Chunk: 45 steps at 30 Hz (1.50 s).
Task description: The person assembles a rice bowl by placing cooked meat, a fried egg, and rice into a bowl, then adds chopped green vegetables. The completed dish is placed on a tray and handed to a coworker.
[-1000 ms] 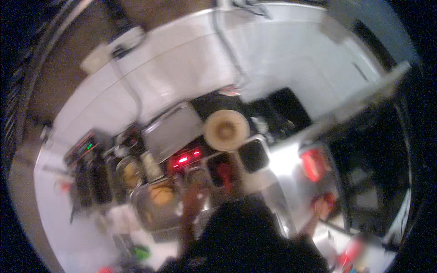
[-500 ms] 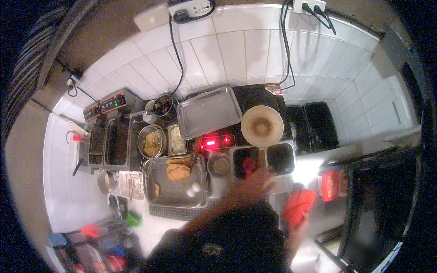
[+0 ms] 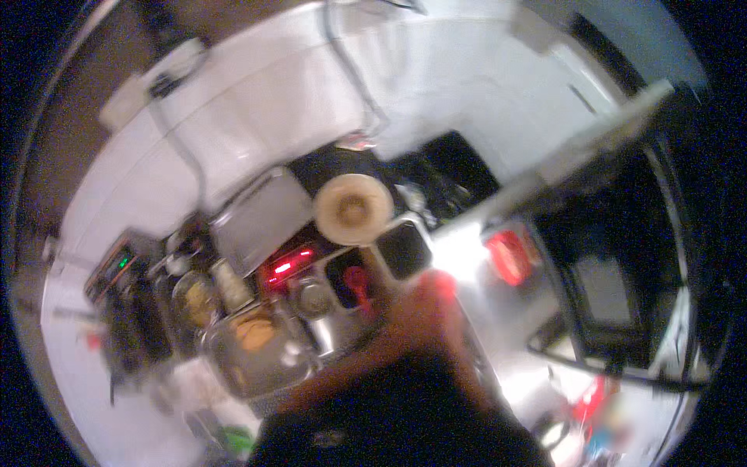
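Frame heavily motion-blurred. Steel counter [image 3: 482, 311] carried a flat steel tray [image 3: 261, 218], round cream lid [image 3: 353, 208] and dark square container [image 3: 403, 249]. One hand [image 3: 416, 311] hovered just beside that container; grip and side could not be told.

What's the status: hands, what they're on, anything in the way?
One hand out over the steel counter, side and grip blurred. Nearest: dark square tub. Other hand unseen. Nothing visibly blocking.

Blurry hand [image 3: 420, 311] (prob. right) nr containers [image 3: 401, 249] — counter.
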{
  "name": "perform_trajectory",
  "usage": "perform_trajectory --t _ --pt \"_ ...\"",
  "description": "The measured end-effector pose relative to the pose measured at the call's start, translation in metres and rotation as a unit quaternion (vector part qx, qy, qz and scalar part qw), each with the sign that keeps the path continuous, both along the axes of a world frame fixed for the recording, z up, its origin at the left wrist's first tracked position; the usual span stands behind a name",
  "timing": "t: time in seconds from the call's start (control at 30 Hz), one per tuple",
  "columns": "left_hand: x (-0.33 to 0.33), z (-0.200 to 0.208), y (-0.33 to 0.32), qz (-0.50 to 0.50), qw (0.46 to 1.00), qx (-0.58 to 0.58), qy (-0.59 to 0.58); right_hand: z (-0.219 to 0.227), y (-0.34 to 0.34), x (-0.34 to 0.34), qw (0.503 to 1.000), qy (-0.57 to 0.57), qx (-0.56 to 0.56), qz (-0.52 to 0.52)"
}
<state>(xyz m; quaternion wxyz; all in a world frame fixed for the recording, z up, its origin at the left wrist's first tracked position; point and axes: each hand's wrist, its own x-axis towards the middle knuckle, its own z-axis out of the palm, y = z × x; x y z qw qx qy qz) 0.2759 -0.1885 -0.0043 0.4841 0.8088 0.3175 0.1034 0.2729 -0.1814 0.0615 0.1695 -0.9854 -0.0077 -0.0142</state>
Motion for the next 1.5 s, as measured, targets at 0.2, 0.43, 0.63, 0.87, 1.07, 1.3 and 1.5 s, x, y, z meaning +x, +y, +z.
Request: perform_trajectory --t 0.2,0.43,0.63,0.87,1.07,1.3,1.5 --pt "-0.026 0.044 0.017 -0.227 0.965 0.130 0.001 -0.064 -0.112 0.069 0.837 0.367 0.403 0.043" --pt "-0.086 0.064 0.040 -0.246 0.964 0.090 -0.042 0.039 -0.160 0.120 0.851 0.050 0.484 0.198" --pt "-0.113 0.062 0.079 -0.158 0.982 0.060 0.079 -0.014 -0.190 0.151 0.893 -0.227 0.145 0.360" --pt "-0.139 0.050 0.095 -0.034 0.993 0.106 0.034 -0.181 -0.200 0.112 0.972 -0.007 0.041 0.231" --pt "-0.139 0.048 0.091 -0.050 0.991 0.037 0.118 -0.206 -0.162 0.125 0.997 -0.015 -0.037 0.073" --pt "-0.161 0.058 0.083 0.007 0.992 0.061 0.113 -0.213 -0.223 0.170 0.993 0.079 -0.092 -0.006" --pt "-0.179 0.033 0.097 0.058 0.994 0.066 0.059 -0.206 -0.268 0.255 0.975 0.208 -0.045 0.066"
